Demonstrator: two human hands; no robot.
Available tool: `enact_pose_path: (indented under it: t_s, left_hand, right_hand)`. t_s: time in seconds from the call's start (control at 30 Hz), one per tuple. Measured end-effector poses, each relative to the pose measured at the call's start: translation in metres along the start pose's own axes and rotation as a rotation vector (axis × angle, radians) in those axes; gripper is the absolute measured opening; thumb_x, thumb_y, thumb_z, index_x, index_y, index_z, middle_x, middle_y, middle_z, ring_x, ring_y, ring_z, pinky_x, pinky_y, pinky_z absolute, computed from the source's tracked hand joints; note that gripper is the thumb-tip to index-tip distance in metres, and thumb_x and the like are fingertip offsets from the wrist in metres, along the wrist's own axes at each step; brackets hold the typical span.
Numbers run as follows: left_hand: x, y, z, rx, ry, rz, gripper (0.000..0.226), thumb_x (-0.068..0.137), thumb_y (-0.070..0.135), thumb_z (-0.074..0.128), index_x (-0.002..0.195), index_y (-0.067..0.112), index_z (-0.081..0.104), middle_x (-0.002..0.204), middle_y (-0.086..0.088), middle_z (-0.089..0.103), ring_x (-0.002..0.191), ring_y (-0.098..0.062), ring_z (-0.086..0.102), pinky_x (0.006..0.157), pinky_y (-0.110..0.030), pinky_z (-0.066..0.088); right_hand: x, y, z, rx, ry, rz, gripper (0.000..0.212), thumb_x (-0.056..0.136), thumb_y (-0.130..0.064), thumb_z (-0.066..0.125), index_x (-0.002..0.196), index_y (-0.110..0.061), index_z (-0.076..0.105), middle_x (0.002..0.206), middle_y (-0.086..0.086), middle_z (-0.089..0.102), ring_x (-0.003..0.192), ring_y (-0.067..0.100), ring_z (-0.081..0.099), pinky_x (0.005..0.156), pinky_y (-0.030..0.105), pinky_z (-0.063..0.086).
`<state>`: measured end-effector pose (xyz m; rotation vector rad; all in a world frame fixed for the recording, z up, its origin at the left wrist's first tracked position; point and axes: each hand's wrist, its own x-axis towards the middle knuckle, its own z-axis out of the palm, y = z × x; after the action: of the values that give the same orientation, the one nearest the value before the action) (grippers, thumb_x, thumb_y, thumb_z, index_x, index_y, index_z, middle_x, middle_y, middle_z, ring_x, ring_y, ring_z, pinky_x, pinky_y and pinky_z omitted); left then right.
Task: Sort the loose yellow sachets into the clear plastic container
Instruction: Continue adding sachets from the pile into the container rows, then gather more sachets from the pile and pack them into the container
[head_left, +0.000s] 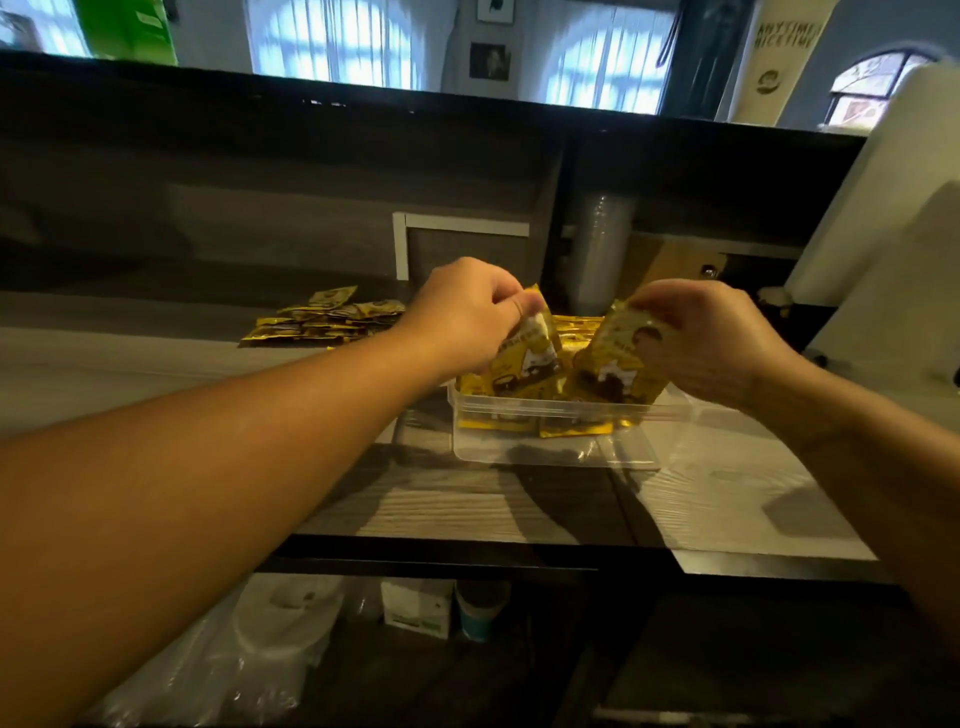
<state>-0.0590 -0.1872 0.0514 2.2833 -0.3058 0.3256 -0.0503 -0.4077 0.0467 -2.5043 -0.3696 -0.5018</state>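
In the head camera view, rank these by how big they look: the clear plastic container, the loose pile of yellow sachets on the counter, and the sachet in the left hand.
1. Clear plastic container
2. Loose pile of yellow sachets, though it lies farther back, so its apparent size is understated
3. Sachet pinched in the left hand

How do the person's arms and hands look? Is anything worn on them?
Both forearms are bare, with no sleeves in view. The left hand and the right hand wear no gloves. No watch, bracelet or ring shows. Parts of the fingers are hidden.
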Motion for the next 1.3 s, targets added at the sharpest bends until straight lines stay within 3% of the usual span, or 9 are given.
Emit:
enact_pose_path:
  t_s: [0.2, 0.43, 0.6, 0.77, 0.9, 1.0, 1.07, 1.17, 1.3]
  left_hand:
    - [0.008, -0.005, 0.019, 0.278, -0.177, 0.215, 0.019, 0.095, 0.026, 0.064, 0.114, 0.026, 0.070, 0.099, 0.014, 0.059, 0.091, -0.005, 0.057, 0.068, -0.016, 0.042]
    - [0.016, -0.017, 0.025, 0.495, -0.109, 0.344, 0.022, 0.092, 0.034, 0.066, 0.113, 0.031, 0.065, 0.106, 0.009, 0.062, 0.096, -0.011, 0.056, 0.078, -0.031, 0.051]
    - [0.034, -0.015, 0.024, 0.664, -0.110, 0.431, 0.029, 0.089, 0.044, 0.065, 0.115, 0.031, 0.062, 0.115, 0.005, 0.052, 0.109, -0.017, 0.045, 0.086, -0.038, 0.047]
    - [0.047, -0.020, 0.031, 0.633, -0.189, 0.446, 0.059, 0.082, 0.043, 0.071, 0.132, 0.031, 0.041, 0.133, 0.002, 0.044, 0.123, -0.020, 0.043, 0.100, -0.046, 0.045]
    - [0.048, -0.023, 0.034, 0.614, -0.281, 0.400, 0.080, 0.084, 0.050, 0.066, 0.147, 0.036, 0.020, 0.147, 0.001, 0.040, 0.134, -0.023, 0.040, 0.109, -0.051, 0.037]
    - [0.051, -0.025, 0.031, 0.708, -0.367, 0.337, 0.101, 0.079, 0.065, 0.066, 0.151, 0.041, 0.000, 0.161, -0.005, 0.022, 0.148, -0.032, 0.022, 0.115, -0.062, 0.023]
    - [0.055, -0.028, 0.030, 0.756, -0.392, 0.323, 0.111, 0.075, 0.068, 0.068, 0.151, 0.044, -0.010, 0.161, -0.008, 0.022, 0.146, -0.035, 0.025, 0.114, -0.063, 0.024]
    - [0.057, -0.031, 0.034, 0.767, -0.338, 0.347, 0.114, 0.074, 0.065, 0.072, 0.153, 0.042, -0.007, 0.148, -0.007, 0.039, 0.134, -0.032, 0.040, 0.107, -0.056, 0.035]
    - [0.057, -0.032, 0.037, 0.749, -0.315, 0.347, 0.113, 0.074, 0.062, 0.074, 0.154, 0.041, -0.003, 0.147, -0.006, 0.040, 0.134, -0.032, 0.040, 0.105, -0.055, 0.034]
  right_hand:
    - [0.016, 0.010, 0.011, -0.424, -0.169, -0.212, 0.019, 0.086, -0.016, 0.069, 0.102, -0.025, 0.064, 0.094, -0.008, 0.051, 0.082, 0.012, 0.058, 0.060, 0.019, 0.046]
    - [0.031, 0.007, 0.019, -0.547, -0.259, -0.107, 0.044, 0.082, -0.029, 0.072, 0.110, -0.029, 0.038, 0.101, -0.002, 0.049, 0.080, 0.010, 0.044, 0.065, 0.026, 0.043]
    - [0.041, 0.010, 0.028, -0.694, -0.391, -0.063, 0.102, 0.071, -0.048, 0.080, 0.146, -0.040, 0.012, 0.142, 0.007, 0.028, 0.130, 0.029, 0.031, 0.100, 0.042, 0.040]
    - [0.052, 0.010, 0.033, -0.679, -0.540, -0.045, 0.118, 0.073, -0.045, 0.080, 0.153, -0.033, -0.006, 0.161, 0.005, -0.005, 0.149, 0.033, 0.002, 0.117, 0.049, 0.024]
    - [0.052, 0.008, 0.037, -0.623, -0.535, -0.052, 0.118, 0.069, -0.051, 0.079, 0.152, -0.031, -0.002, 0.150, 0.004, 0.023, 0.138, 0.029, 0.029, 0.108, 0.038, 0.036]
    - [0.050, 0.009, 0.036, -0.610, -0.501, -0.054, 0.115, 0.070, -0.052, 0.079, 0.152, -0.028, 0.003, 0.145, 0.003, 0.028, 0.134, 0.026, 0.035, 0.104, 0.033, 0.039]
    - [0.048, 0.008, 0.034, -0.585, -0.488, -0.047, 0.113, 0.070, -0.051, 0.080, 0.152, -0.027, 0.007, 0.146, 0.002, 0.029, 0.134, 0.024, 0.036, 0.104, 0.032, 0.039]
    - [0.046, 0.005, 0.035, -0.581, -0.478, -0.041, 0.110, 0.073, -0.049, 0.079, 0.153, -0.025, 0.007, 0.147, 0.003, 0.029, 0.134, 0.024, 0.035, 0.105, 0.032, 0.038]
    - [0.045, 0.000, 0.035, -0.600, -0.499, -0.016, 0.108, 0.075, -0.046, 0.079, 0.153, -0.024, 0.007, 0.149, 0.005, 0.026, 0.137, 0.026, 0.031, 0.108, 0.034, 0.036]
